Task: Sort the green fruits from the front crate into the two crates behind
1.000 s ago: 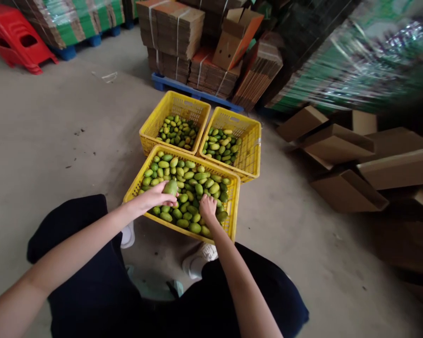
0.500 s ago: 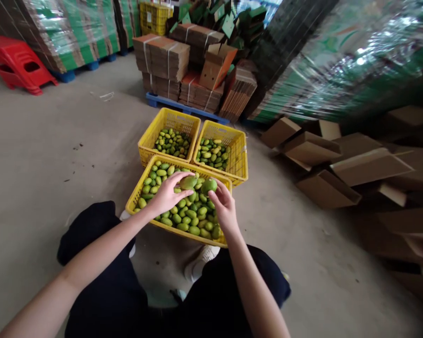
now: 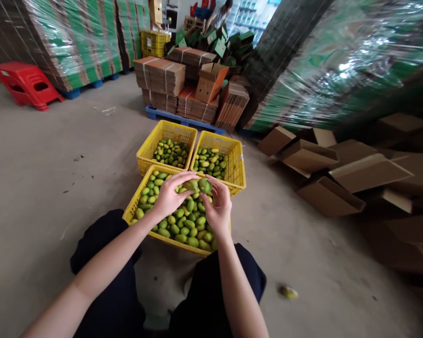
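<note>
My left hand [image 3: 172, 195] grips a green oval fruit [image 3: 191, 186] between thumb and fingers. My right hand [image 3: 217, 205] holds a second, rounder green fruit [image 3: 205, 186]. The two fruits are side by side, close together, above the near yellow crate [image 3: 134, 199]. Many green and yellowish oval fruits [image 3: 183, 225] fill that crate; my hands hide some of them. Their exact kind I cannot tell.
Two more yellow crates, a left one [image 3: 144, 157] and a right one [image 3: 238, 166], stand behind with fruit inside. Stacked flat cartons [image 3: 162, 77] lie on a blue pallet. Open cardboard boxes [image 3: 306, 155] are at right, a red stool [image 3: 28, 84] at left. A person [image 3: 220, 14] is far back.
My right hand has moved left, bringing its fruit next to the one in my left hand. The view has tilted up, showing a person at the back and a fruit on the floor at right.
</note>
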`<action>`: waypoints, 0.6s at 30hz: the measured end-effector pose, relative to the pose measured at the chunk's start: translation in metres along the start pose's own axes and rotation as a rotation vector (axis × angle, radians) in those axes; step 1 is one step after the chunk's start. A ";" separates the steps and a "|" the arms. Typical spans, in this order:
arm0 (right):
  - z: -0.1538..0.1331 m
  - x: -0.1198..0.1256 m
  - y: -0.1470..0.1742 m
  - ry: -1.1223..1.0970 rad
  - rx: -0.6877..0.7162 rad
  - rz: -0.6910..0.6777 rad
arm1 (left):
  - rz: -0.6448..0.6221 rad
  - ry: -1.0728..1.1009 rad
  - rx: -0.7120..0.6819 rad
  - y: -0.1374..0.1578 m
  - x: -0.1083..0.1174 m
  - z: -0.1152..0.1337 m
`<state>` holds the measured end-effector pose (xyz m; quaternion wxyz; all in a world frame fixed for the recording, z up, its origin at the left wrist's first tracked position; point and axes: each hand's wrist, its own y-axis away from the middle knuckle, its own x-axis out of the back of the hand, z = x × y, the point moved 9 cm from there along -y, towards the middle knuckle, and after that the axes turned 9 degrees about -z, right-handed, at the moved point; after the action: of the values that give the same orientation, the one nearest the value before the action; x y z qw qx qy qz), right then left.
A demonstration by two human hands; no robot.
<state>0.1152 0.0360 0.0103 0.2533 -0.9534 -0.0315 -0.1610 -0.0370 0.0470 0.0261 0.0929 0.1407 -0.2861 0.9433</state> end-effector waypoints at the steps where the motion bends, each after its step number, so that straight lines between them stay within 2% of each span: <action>1: 0.001 -0.001 0.000 0.002 -0.004 -0.004 | -0.001 -0.002 0.004 0.000 0.000 0.000; 7: 0.002 0.001 -0.001 -0.052 -0.001 -0.033 | -0.103 0.040 0.114 -0.002 -0.003 -0.012; 10: 0.002 0.000 0.001 -0.037 -0.003 -0.063 | -0.151 0.037 0.115 -0.004 -0.003 -0.012; 15: 0.002 0.000 0.000 -0.082 -0.026 -0.054 | -0.146 0.047 0.102 -0.005 0.000 -0.009; 18: 0.007 0.002 -0.001 -0.179 -0.102 -0.015 | -0.132 0.159 0.265 -0.002 -0.002 -0.025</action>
<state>0.1194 0.0407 0.0061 0.1994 -0.9753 -0.0531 -0.0787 -0.0401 0.0626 0.0069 0.1578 0.0952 -0.1410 0.9727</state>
